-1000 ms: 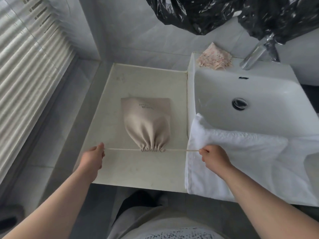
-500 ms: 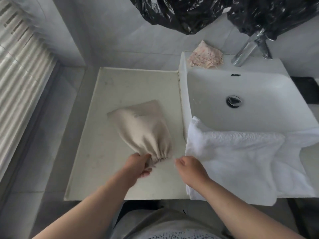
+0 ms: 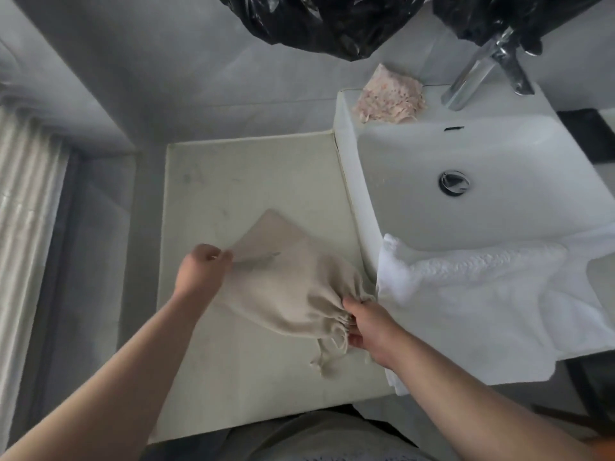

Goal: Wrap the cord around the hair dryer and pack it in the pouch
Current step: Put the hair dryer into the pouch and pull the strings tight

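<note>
The right hand (image 3: pixel 366 324) has its fingers curled round the gathered neck of the pouch (image 3: pixel 289 287), clamped on the puckered cloth at the near-right end. Just below that grip the loose drawstring (image 3: pixel 332 354) hangs in slack loops onto the counter (image 3: pixel 249 181). The left hand (image 3: pixel 203 272) sits further left and a little farther away, fingers closed in a pinch on the pouch's left edge, closer to its flat closed end.

Between the two grips the pouch lies diagonally on the counter: its long axis runs from the closed corner at the far left down to the cinched mouth at the near right. So the mouth is the right hand's end and the bottom is the left hand's. The hair dryer is not in sight; judging by the bulge, it is probably inside.

To the right, just beside the mouth, is the sink (image 3: pixel 499 227) wall with a white towel (image 3: pixel 482 311) draped over its near rim.
</note>
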A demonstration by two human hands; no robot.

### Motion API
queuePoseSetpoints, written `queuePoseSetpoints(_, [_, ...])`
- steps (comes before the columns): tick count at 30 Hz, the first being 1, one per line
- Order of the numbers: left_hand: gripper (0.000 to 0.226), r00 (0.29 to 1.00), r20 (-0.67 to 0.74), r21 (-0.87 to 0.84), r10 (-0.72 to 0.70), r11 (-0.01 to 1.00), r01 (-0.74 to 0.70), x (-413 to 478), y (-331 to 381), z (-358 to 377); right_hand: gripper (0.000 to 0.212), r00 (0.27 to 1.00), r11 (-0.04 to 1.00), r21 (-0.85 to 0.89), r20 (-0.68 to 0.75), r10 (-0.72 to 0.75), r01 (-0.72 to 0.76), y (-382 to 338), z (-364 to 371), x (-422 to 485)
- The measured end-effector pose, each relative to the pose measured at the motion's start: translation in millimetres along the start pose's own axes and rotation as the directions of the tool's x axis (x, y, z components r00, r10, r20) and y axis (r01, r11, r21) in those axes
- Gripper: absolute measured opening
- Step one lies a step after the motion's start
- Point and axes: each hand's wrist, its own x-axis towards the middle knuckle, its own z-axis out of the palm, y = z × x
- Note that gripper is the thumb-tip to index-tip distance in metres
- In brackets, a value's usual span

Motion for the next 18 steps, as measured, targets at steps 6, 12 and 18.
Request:
queuePoseSetpoints(6, [0.036,0.965,0.262,0.209,-0.008,0.977,-0.048,46.8,-3.0,15.1,0.031,0.999,0.946,0.321,0.036,0.027,-0.037,-2.5,10.9,3.5])
queuePoseSetpoints(12, [0.014,0.94,0.323,-0.013,-0.107,0.993,0.117,57.1,-9.1,13.3,0.036,0.998,0.928,0.37,0.067,0.008,-0.032,-5.6,18.6,6.9])
queuePoseSetpoints(18, [0.01,0.862,0.471,-0.234,-0.187,0.916,0.327,37.0,-28.9,3.7,0.035,0.998,0.92,0.392,0.059,-0.037,0.011,-6.3,3.6,0.8])
